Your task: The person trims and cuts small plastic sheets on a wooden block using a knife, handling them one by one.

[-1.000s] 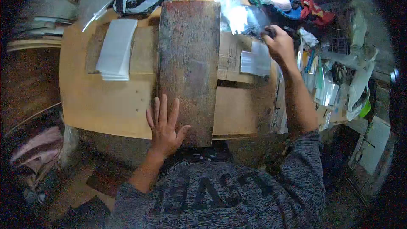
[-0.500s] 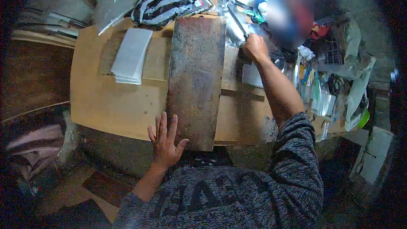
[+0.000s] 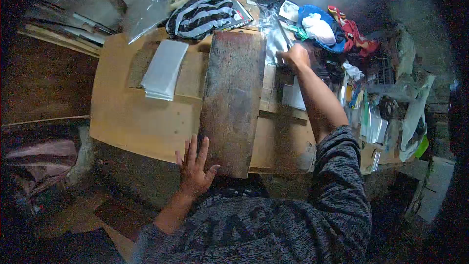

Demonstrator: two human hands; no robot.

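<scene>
My right hand (image 3: 297, 57) is closed around one end of a long, thin, dark strip-like tool (image 3: 283, 34), its exact kind unclear. The tool points up and away over clear plastic at the back of the table. A long dark, worn wooden board (image 3: 232, 98) lies lengthwise toward me, its near end reaching past the table's front edge. Beside the board's near left edge is my left hand (image 3: 196, 166), fingers stretched and apart, holding nothing. To the left, a stack of clear plastic sheets or bags (image 3: 165, 68) lies on a flat board.
A black-and-white striped bundle (image 3: 202, 17) sits at the back of the wooden table (image 3: 132, 122). Blue fabric (image 3: 339, 44), white cloth (image 3: 318, 28) and red cloth (image 3: 354, 34) lie at back right. More plastic sheets (image 3: 293, 95) and assorted tools crowd the right side.
The camera view has shifted, so the table appears slightly lower and further right. My right hand still grips the dark tool, now angled a little more steeply. My left hand stays spread by the board.
</scene>
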